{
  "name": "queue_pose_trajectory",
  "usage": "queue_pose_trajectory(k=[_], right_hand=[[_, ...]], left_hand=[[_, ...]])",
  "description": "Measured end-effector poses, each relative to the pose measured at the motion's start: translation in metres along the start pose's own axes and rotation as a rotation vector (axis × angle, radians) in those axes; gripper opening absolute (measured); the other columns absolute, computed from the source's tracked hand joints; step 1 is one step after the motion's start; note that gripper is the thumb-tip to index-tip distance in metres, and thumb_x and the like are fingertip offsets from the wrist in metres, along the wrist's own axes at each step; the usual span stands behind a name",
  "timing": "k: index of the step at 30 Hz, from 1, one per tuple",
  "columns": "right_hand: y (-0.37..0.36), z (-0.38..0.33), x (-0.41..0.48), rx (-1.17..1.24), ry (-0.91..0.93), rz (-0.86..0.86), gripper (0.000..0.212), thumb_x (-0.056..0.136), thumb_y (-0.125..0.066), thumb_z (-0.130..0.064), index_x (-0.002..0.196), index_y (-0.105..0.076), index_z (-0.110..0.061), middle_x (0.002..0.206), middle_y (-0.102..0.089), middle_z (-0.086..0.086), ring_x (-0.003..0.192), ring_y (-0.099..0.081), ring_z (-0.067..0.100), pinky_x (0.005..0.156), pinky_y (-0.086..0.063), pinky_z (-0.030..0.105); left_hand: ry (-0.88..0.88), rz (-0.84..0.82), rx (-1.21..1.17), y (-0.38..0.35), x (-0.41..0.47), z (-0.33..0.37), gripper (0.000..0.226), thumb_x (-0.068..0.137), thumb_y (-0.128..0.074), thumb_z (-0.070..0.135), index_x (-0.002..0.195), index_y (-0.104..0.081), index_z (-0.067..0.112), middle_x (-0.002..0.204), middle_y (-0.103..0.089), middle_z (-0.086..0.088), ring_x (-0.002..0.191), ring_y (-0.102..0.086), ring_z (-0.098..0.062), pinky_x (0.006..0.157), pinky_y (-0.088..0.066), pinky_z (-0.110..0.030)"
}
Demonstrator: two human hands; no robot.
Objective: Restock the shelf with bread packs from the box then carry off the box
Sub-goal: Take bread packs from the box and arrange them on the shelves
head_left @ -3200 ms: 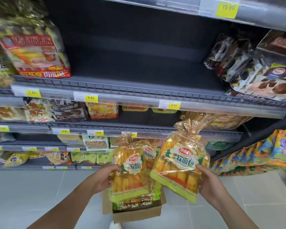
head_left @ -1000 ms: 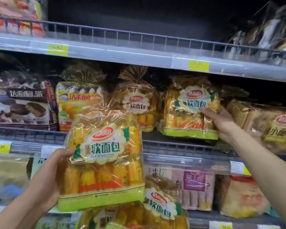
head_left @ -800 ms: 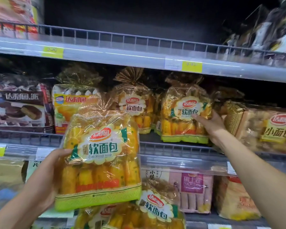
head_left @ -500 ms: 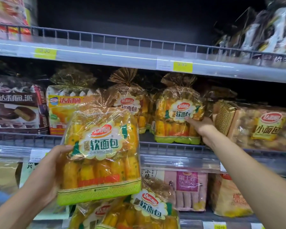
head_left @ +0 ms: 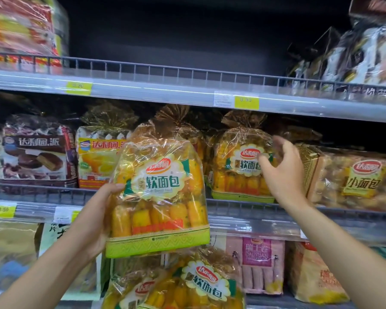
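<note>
We grip a soft bread pack [head_left: 158, 197] in our left hand [head_left: 94, 221], just in front of the middle shelf [head_left: 254, 226]. On that shelf stands a second soft bread pack [head_left: 239, 170]. Our right hand [head_left: 283, 172] hovers by the pack's right edge, fingers loosely curved, grasping nothing.

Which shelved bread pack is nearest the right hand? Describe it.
Middle shelf, right of centre. The yellow bread pack stands on it, by the right hand. Unlike the tan pack beside it, it has a green bottom band.
</note>
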State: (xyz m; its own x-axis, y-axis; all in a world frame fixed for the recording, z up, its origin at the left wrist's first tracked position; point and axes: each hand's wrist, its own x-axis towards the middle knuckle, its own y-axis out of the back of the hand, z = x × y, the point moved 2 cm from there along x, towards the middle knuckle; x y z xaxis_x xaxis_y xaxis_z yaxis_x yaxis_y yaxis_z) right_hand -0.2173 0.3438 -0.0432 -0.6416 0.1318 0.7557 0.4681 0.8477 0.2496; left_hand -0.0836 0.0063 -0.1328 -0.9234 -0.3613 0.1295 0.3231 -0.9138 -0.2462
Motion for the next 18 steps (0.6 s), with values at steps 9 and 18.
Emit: queue_pose_trajectory(k=[9,18], right_hand=[[-0.05,-0.044,-0.043,0.322,-0.379,-0.824,0.043,0.084,-0.074,-0.045,0.121,-0.056,-0.032,0.114,-0.064,-0.013,0.103,-0.062,0.007,0.069,-0.059,0.026],[-0.07,-0.04,-0.012,0.404,-0.429,-0.545,0.042,0.086,-0.077,-0.022,0.12,-0.055,-0.029,0.119,-0.063,-0.004,0.101,-0.061,0.011,0.073,-0.052,0.032]], left_hand=[[-0.046,-0.061,-0.007,-0.043,0.011,0.041,0.041,0.089,-0.064,0.046,0.122,-0.065,0.021,0.097,-0.078,0.005,0.096,-0.071,-0.017,0.087,-0.055,-0.038],[-0.052,-0.153,0.035,-0.045,0.052,0.078,0.042,0.094,-0.064,0.009,0.133,-0.052,0.002,0.111,-0.073,-0.015,0.087,-0.074,-0.019,0.065,-0.06,-0.031]])
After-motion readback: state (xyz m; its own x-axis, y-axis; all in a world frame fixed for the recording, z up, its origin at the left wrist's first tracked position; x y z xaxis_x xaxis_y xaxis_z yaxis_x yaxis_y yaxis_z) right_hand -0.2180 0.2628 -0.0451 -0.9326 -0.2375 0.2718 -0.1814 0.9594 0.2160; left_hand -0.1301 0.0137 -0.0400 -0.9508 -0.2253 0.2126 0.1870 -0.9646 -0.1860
